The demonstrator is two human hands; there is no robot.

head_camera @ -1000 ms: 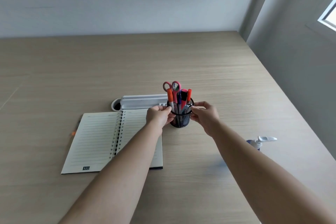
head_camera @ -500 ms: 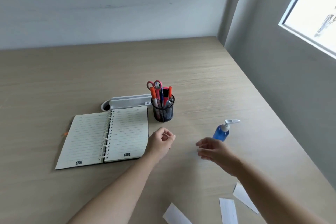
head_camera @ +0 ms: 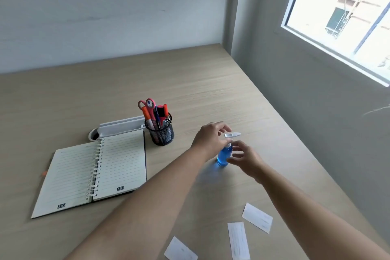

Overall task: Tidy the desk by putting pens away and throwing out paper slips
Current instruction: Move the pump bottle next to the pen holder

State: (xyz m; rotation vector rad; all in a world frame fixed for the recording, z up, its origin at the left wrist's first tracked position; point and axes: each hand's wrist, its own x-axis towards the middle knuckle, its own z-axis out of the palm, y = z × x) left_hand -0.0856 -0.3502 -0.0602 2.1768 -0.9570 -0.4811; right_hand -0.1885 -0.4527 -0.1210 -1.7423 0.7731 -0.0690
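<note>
A: Where are your hands relative to the blue bottle (head_camera: 223,155)?

B: Your left hand (head_camera: 211,138) touches its left side, fingers loosely curled; your right hand (head_camera: 245,159) is just right of it, fingers spread, not gripping.

A: And the task items?

B: The pen cup (head_camera: 161,131) stands left of the bottle. Three paper slips (head_camera: 257,217) lie nearer you than the bottle.
</note>
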